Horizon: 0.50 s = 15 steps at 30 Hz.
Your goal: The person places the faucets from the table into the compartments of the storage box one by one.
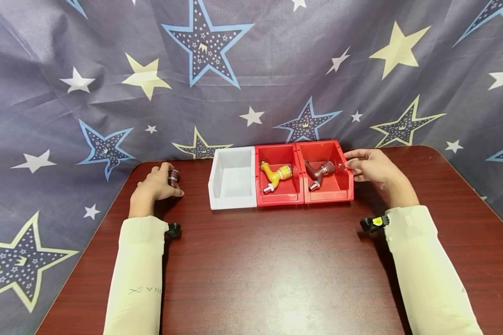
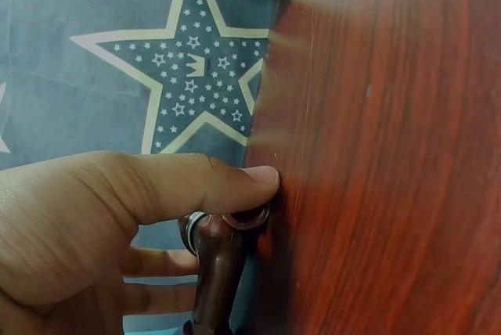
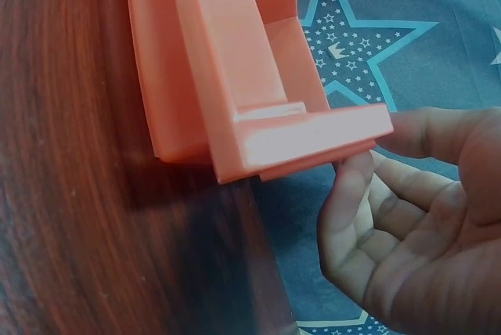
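Note:
At the table's far left corner my left hand (image 1: 152,184) grips a dark brown tap (image 1: 173,178) between thumb and fingers. The left wrist view shows the tap's curved body (image 2: 219,272) below the thumb, close to the tabletop; the fingers are partly behind it. My right hand (image 1: 373,167) pinches the right side rim of the right-hand red bin (image 1: 328,195). Up close, thumb and forefinger meet at that bin's rim (image 3: 321,135). Inside this bin lies another brown tap (image 1: 317,173). A yellow tap (image 1: 274,176) lies in the middle red bin (image 1: 281,199).
A white bin (image 1: 233,203) stands left of the two red ones, all side by side near the table's back edge. Behind them hangs a star-patterned cloth (image 1: 251,70). The dark red-brown wooden table (image 1: 276,260) stretches toward me.

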Motion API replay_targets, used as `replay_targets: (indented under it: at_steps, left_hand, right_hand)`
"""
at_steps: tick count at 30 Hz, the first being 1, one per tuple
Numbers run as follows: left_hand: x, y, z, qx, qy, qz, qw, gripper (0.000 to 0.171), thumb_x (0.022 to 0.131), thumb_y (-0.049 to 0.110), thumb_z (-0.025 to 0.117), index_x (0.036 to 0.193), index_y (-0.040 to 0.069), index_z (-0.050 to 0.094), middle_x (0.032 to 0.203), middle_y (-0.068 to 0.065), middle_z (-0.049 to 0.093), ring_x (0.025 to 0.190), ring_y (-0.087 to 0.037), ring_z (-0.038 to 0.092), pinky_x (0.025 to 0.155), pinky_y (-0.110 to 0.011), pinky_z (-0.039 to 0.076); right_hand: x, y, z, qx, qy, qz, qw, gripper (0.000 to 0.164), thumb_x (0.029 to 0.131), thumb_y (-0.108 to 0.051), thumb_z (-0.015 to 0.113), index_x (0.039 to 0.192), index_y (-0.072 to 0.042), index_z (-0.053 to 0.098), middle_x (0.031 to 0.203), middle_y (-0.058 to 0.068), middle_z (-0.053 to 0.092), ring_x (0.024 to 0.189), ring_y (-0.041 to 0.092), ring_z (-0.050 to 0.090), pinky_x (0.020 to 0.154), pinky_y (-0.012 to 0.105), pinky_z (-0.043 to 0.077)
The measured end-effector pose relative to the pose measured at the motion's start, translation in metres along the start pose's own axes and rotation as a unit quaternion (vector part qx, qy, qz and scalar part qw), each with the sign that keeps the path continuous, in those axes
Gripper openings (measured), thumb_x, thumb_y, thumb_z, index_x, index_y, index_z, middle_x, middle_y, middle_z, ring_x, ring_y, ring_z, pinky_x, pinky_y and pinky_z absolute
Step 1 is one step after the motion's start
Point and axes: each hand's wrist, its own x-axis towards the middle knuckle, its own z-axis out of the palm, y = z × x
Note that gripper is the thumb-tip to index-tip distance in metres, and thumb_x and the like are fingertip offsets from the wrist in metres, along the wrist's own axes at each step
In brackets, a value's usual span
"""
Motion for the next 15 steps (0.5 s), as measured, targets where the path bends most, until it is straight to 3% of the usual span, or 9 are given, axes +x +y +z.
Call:
replay_targets:
  at_steps: [15]
  left_hand:
    - [0.0059,-0.0007,0.0040,-0.014,0.019,0.014,0.9996,0.084,0.072,0.031,0.085,0.138,0.006,0.038,0.125,-0.028,0.044,0.127,-0.047,0.044,0.093,-0.092,0.013]
  right_hand:
    - [-0.0021,-0.0025,0.0013,-0.009,0.001,0.001,1.000,0.048,0.102,-0.007,0.054,0.146,0.008,0.045,0.096,-0.002,0.071,0.077,0.011,0.067,0.072,0.028,0.059]
